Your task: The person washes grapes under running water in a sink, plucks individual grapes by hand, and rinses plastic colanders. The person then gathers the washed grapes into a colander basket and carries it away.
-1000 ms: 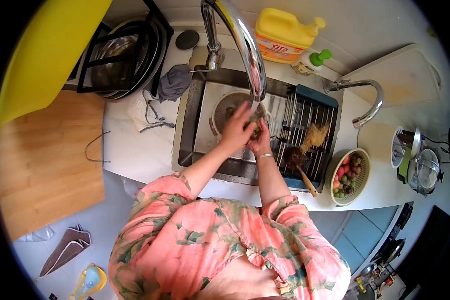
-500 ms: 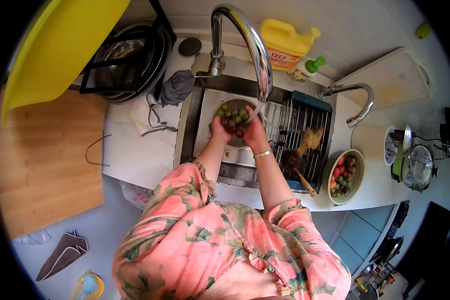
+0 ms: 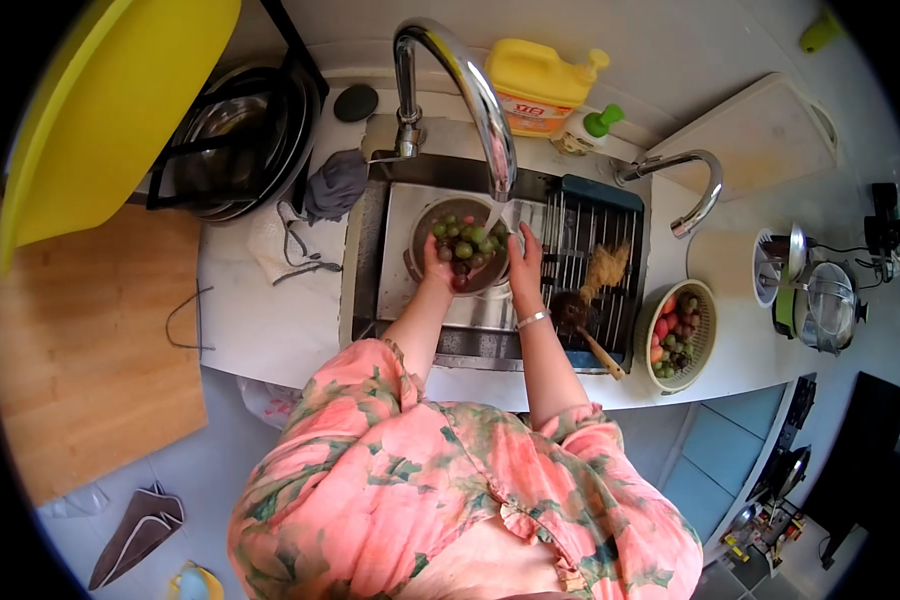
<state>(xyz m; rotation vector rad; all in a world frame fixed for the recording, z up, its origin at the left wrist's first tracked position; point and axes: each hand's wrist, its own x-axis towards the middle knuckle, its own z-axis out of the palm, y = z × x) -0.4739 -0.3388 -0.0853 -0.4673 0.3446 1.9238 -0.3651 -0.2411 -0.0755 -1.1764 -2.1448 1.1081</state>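
Observation:
Green and dark-red grapes [image 3: 465,243] are gathered over a round metal bowl [image 3: 417,226] in the sink. My left hand [image 3: 436,266] is curled under the left side of the grapes, its fingers mostly hidden beneath them. My right hand [image 3: 525,264] is at the bowl's right side, fingers stretched and apart, with nothing in it. Water runs from the tall curved faucet [image 3: 470,90] onto the grapes.
A dark drying rack [image 3: 620,200] over the sink's right side holds a wooden-handled brush [image 3: 598,352] and a tan fibrous scrubber [image 3: 607,268]. A basket [image 3: 708,345] of fruit stands right of it. Behind are a yellow jug [image 3: 535,80] and second faucet [image 3: 705,180].
My right hand has come away from the grapes to the right and opened. My left hand stays under them. The whole view has shifted slightly.

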